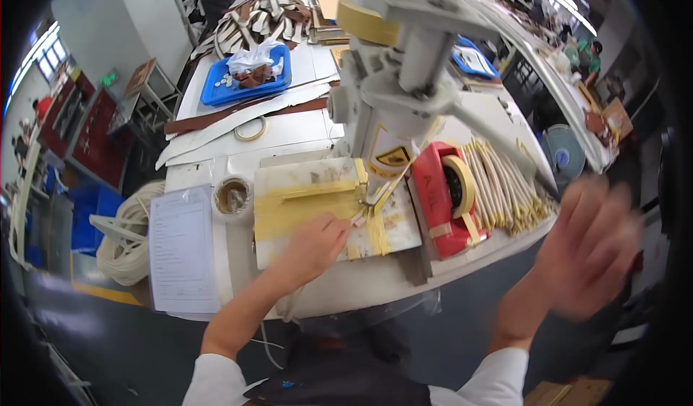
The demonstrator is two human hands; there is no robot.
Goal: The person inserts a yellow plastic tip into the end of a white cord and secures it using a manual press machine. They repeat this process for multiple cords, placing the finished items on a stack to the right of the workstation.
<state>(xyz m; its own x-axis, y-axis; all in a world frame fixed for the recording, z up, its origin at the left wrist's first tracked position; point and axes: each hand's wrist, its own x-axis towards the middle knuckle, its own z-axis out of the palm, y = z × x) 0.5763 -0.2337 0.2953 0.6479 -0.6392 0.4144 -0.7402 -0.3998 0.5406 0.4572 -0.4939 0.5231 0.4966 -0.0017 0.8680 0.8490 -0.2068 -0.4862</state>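
Bench: we have the white bench (pixel 361 290) before us, loaded with supplies.
Press: our grey press (pixel 375 95) stands over it, lever (pixel 498 142) slanting right.
Taped plate: our plate (pixel 310 175) lies at the press's foot.
Cord row: beside the red dispenser (pixel 433 211) we see many cords (pixel 498 186) with yellowish ends, apparently done.
Right hand: our right hand (pixel 588 247) blurs near the lever; we cannot tell its fingers' state.
Left hand: our left hand (pixel 314 247) has narrow fingers, apparently pinching.
Cord tip: the pale tip (pixel 359 220) sits over the plate, seemingly unfinished.
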